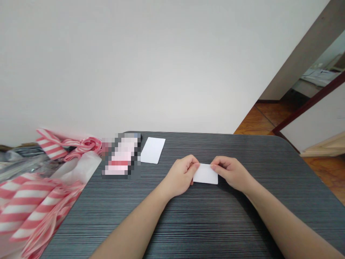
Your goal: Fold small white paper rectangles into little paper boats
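A small white card (pixel 205 174) lies just above the dark striped table (pixel 215 223), held at both short ends. My left hand (pixel 182 175) pinches its left edge with curled fingers. My right hand (pixel 230 171) pinches its right edge the same way. A second, larger white card (pixel 153 150) lies flat on the table farther back and to the left, apart from both hands.
A blurred pink-and-white packet (pixel 121 155) lies left of the larger card. Pink-and-white striped bags (pixel 32 205) and clear plastic (pixel 78 167) pile over the table's left edge. A white wall stands behind; a wooden floor (pixel 326 172) and doorway show at the right.
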`<state>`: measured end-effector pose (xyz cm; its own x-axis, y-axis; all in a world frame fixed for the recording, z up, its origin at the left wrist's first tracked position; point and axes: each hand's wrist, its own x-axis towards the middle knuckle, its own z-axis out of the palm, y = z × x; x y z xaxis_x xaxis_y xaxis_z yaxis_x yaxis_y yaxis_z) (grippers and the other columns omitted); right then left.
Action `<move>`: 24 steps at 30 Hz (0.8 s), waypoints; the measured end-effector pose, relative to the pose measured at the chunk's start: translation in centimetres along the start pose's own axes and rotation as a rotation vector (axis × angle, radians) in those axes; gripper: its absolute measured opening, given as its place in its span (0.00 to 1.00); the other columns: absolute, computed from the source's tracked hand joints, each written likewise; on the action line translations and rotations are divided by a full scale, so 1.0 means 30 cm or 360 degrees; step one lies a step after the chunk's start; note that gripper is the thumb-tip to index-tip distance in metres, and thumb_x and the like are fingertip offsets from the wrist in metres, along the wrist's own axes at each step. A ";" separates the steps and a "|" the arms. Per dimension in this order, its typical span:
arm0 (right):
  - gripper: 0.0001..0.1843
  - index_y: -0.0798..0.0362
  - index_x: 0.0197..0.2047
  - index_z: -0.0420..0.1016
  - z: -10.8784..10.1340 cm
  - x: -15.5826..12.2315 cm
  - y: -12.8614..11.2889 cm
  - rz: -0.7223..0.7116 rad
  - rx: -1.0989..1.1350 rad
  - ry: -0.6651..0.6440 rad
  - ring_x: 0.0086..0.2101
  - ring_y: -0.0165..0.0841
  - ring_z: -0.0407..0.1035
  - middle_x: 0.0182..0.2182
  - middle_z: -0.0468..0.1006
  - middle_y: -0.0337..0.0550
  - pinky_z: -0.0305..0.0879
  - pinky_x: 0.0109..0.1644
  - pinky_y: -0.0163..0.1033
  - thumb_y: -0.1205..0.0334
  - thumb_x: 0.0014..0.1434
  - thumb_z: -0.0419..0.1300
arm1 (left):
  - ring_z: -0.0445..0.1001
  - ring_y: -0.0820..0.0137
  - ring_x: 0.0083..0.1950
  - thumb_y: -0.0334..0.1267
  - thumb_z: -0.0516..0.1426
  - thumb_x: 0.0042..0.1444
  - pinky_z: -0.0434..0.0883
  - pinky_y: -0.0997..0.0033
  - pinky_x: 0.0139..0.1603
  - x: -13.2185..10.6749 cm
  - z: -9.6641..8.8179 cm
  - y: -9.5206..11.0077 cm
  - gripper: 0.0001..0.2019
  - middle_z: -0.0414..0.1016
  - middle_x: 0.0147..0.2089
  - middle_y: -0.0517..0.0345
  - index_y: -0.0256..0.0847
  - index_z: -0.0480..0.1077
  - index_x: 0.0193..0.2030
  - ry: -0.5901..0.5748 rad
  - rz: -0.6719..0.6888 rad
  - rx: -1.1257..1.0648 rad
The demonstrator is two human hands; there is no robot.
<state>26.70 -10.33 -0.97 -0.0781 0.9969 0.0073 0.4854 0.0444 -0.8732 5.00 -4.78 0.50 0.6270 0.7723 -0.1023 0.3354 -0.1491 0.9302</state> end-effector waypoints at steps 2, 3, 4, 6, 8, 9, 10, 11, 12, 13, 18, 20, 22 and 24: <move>0.09 0.53 0.32 0.76 0.001 0.001 0.001 0.0007 0.0008 -0.0002 0.30 0.32 0.68 0.27 0.76 0.39 0.63 0.34 0.36 0.59 0.62 0.58 | 0.68 0.72 0.22 0.45 0.50 0.65 0.63 0.74 0.25 0.000 0.000 -0.002 0.12 0.67 0.20 0.66 0.41 0.66 0.35 -0.0001 0.0003 0.0001; 0.09 0.53 0.32 0.76 0.002 0.001 0.001 0.0010 0.0013 0.0001 0.30 0.32 0.68 0.27 0.76 0.39 0.63 0.34 0.36 0.59 0.62 0.58 | 0.68 0.72 0.22 0.45 0.50 0.65 0.63 0.74 0.25 0.000 0.000 -0.002 0.12 0.67 0.19 0.66 0.41 0.66 0.35 -0.0001 0.0008 0.0005; 0.09 0.53 0.32 0.76 0.002 0.001 0.000 0.0011 0.0013 0.0003 0.30 0.32 0.68 0.27 0.76 0.39 0.63 0.34 0.36 0.60 0.62 0.59 | 0.68 0.72 0.22 0.45 0.50 0.65 0.63 0.74 0.25 0.000 0.000 -0.003 0.12 0.67 0.20 0.66 0.41 0.66 0.35 -0.0003 0.0012 0.0012; 0.09 0.53 0.31 0.75 0.003 0.001 -0.002 0.0002 0.0002 0.0006 0.30 0.32 0.68 0.27 0.76 0.39 0.63 0.34 0.35 0.60 0.62 0.58 | 0.68 0.72 0.22 0.44 0.49 0.65 0.63 0.74 0.26 0.000 0.001 -0.005 0.12 0.67 0.20 0.66 0.41 0.66 0.35 -0.0004 0.0015 0.0028; 0.09 0.52 0.31 0.75 0.003 0.000 -0.005 -0.0013 -0.0019 0.0007 0.29 0.32 0.68 0.27 0.76 0.39 0.63 0.34 0.36 0.60 0.62 0.58 | 0.68 0.73 0.22 0.44 0.49 0.65 0.62 0.74 0.26 0.000 0.000 -0.006 0.12 0.67 0.20 0.66 0.41 0.66 0.34 0.0000 0.0030 0.0054; 0.09 0.52 0.31 0.75 0.003 0.000 -0.006 -0.0026 -0.0035 0.0005 0.29 0.32 0.68 0.27 0.76 0.39 0.63 0.34 0.36 0.60 0.62 0.58 | 0.68 0.73 0.23 0.43 0.48 0.66 0.62 0.74 0.26 0.000 0.000 -0.007 0.12 0.67 0.21 0.65 0.41 0.66 0.34 0.0002 0.0052 0.0075; 0.09 0.52 0.31 0.75 0.003 0.000 -0.008 -0.0043 -0.0053 0.0001 0.29 0.32 0.68 0.27 0.77 0.39 0.63 0.34 0.36 0.61 0.62 0.58 | 0.67 0.73 0.23 0.42 0.49 0.65 0.61 0.74 0.26 0.000 -0.001 -0.007 0.12 0.67 0.21 0.65 0.40 0.66 0.33 0.0024 0.0098 0.0129; 0.09 0.52 0.31 0.75 0.003 -0.001 -0.011 -0.0064 -0.0073 -0.0006 0.29 0.32 0.68 0.27 0.77 0.39 0.63 0.34 0.36 0.61 0.62 0.58 | 0.66 0.73 0.25 0.41 0.50 0.64 0.60 0.74 0.27 0.000 -0.001 -0.006 0.12 0.67 0.22 0.64 0.40 0.67 0.32 0.0055 0.0167 0.0211; 0.09 0.52 0.31 0.76 0.003 -0.001 -0.014 -0.0089 -0.0096 -0.0015 0.30 0.32 0.68 0.27 0.77 0.39 0.63 0.34 0.36 0.61 0.62 0.58 | 0.65 0.74 0.25 0.40 0.50 0.64 0.59 0.74 0.27 -0.001 -0.001 -0.004 0.12 0.67 0.23 0.64 0.40 0.68 0.31 0.0077 0.0223 0.0274; 0.09 0.52 0.31 0.76 0.005 -0.002 -0.017 -0.0118 -0.0116 -0.0024 0.30 0.32 0.68 0.27 0.77 0.39 0.63 0.34 0.36 0.61 0.62 0.58 | 0.64 0.74 0.25 0.40 0.51 0.63 0.58 0.74 0.27 -0.001 -0.001 -0.002 0.11 0.68 0.24 0.63 0.40 0.69 0.32 0.0083 0.0264 0.0318; 0.09 0.52 0.30 0.76 0.018 -0.004 -0.035 -0.0212 -0.0185 -0.0072 0.29 0.32 0.68 0.26 0.76 0.39 0.62 0.34 0.35 0.63 0.61 0.59 | 0.68 0.72 0.30 0.41 0.52 0.63 0.61 0.73 0.32 -0.002 0.010 0.010 0.11 0.75 0.30 0.60 0.40 0.74 0.36 -0.0008 0.0339 0.0402; 0.09 0.52 0.29 0.75 0.023 -0.004 -0.040 -0.0216 -0.0201 -0.0083 0.29 0.31 0.68 0.26 0.76 0.38 0.62 0.33 0.35 0.64 0.61 0.59 | 0.69 0.72 0.30 0.39 0.52 0.64 0.61 0.74 0.32 -0.001 0.016 0.010 0.11 0.75 0.29 0.61 0.40 0.74 0.35 -0.0033 0.0347 0.0425; 0.08 0.52 0.30 0.75 0.027 -0.004 -0.042 -0.0206 -0.0203 -0.0080 0.29 0.31 0.68 0.26 0.76 0.38 0.61 0.34 0.35 0.64 0.61 0.59 | 0.69 0.72 0.29 0.38 0.51 0.64 0.60 0.74 0.31 0.000 0.020 0.007 0.12 0.74 0.28 0.61 0.40 0.73 0.35 -0.0037 0.0342 0.0433; 0.08 0.52 0.30 0.76 0.026 -0.005 -0.043 -0.0188 -0.0202 -0.0079 0.29 0.31 0.68 0.26 0.76 0.38 0.61 0.34 0.35 0.64 0.61 0.58 | 0.68 0.73 0.29 0.38 0.50 0.64 0.60 0.74 0.31 0.002 0.022 0.005 0.12 0.73 0.28 0.62 0.40 0.73 0.35 -0.0033 0.0333 0.0429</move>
<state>25.39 -10.58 -0.23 -0.1826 0.9800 0.0795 0.5760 0.1721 -0.7991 5.54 -5.17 0.40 0.7150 0.6955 0.0712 0.3701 -0.4628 0.8055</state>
